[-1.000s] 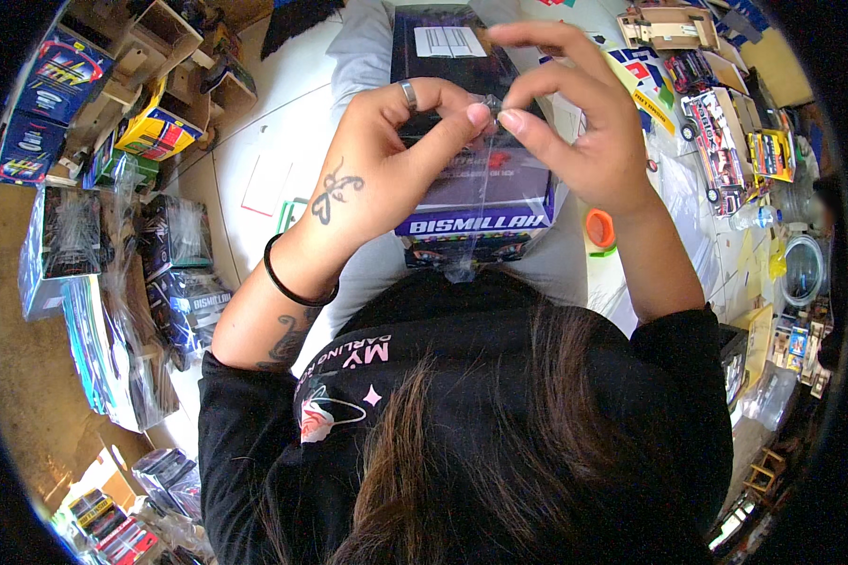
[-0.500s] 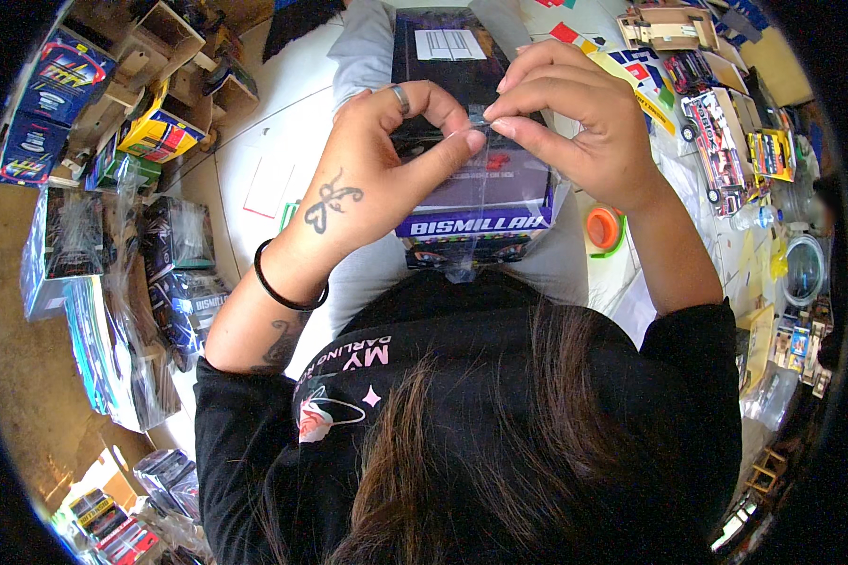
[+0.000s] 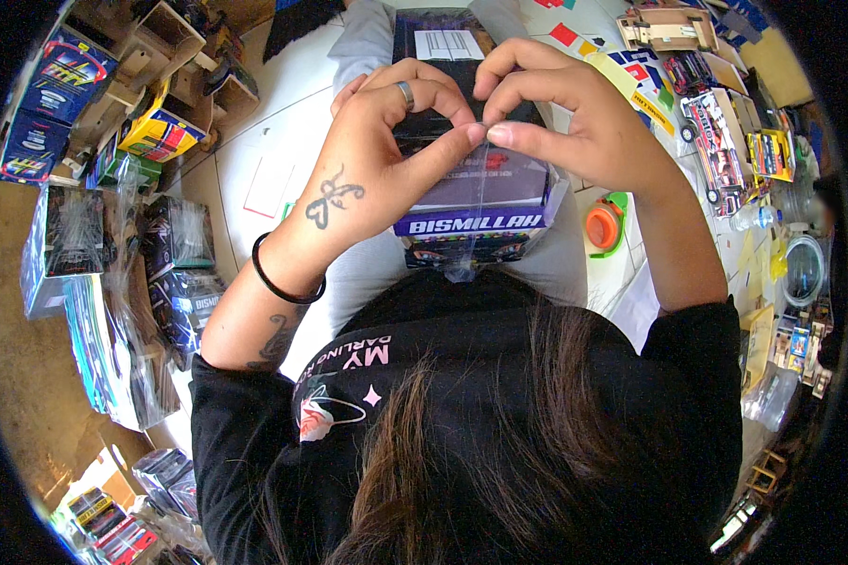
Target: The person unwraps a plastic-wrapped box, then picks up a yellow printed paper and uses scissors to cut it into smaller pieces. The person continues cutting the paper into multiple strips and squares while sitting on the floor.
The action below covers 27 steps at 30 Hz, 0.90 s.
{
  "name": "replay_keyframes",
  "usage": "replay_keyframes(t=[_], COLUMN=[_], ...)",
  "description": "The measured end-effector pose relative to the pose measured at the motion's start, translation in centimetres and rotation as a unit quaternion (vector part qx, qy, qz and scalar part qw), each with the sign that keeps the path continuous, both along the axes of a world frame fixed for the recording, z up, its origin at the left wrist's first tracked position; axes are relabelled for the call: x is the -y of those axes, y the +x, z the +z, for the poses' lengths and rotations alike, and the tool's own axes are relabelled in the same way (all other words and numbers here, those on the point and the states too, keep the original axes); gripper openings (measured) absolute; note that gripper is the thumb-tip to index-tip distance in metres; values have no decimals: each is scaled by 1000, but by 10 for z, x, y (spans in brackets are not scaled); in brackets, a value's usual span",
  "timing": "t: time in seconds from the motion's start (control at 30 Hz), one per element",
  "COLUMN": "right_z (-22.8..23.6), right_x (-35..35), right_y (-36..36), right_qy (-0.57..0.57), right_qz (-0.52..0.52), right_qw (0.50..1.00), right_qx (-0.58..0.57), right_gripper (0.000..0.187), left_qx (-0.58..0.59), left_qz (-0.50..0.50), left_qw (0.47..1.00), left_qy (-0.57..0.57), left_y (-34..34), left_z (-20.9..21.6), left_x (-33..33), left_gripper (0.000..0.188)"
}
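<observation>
Clear tape (image 3: 478,202), a thin strip, is pinched between the thumbs and forefingers of both hands and runs down the front of a dark purple box (image 3: 471,193) resting on the person's lap. Left hand (image 3: 377,165), with a ring and a black wristband, has its fingers closed on the strip's top; right hand (image 3: 575,122) meets it there, fingers likewise closed. An orange tape roll (image 3: 603,224) lies just right of the box on the floor. Wrapped toy boxes (image 3: 113,264) are stacked well to the left.
</observation>
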State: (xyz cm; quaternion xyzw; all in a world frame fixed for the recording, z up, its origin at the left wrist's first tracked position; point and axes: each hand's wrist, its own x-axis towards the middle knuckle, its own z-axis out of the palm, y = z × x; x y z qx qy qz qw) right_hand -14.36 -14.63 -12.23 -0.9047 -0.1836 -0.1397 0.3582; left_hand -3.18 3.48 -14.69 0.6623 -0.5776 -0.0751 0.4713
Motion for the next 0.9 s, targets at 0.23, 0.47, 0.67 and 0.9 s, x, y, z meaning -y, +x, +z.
replay_keyframes(t=[0.23, 0.47, 0.67, 0.9], right_z=[-9, -11, 8, 4], right_x=[-1, -14, -6, 0], right_y=[2, -11, -6, 5], right_qy=[91, -344, -265, -158], right_qz=[1, -78, -7, 36], right_qw=[994, 884, 947, 983], right_qx=[-59, 307, 179, 81], right_gripper=[13, 26, 12, 12], left_qx=[-130, -379, 148, 163], left_qz=[-21, -68, 37, 13], left_qw=[991, 915, 988, 986], left_qy=[6, 125, 31, 22], left_y=[3, 5, -2, 4], left_z=[-6, -3, 13, 12], left_x=[5, 4, -7, -4], left_gripper=[14, 22, 12, 11])
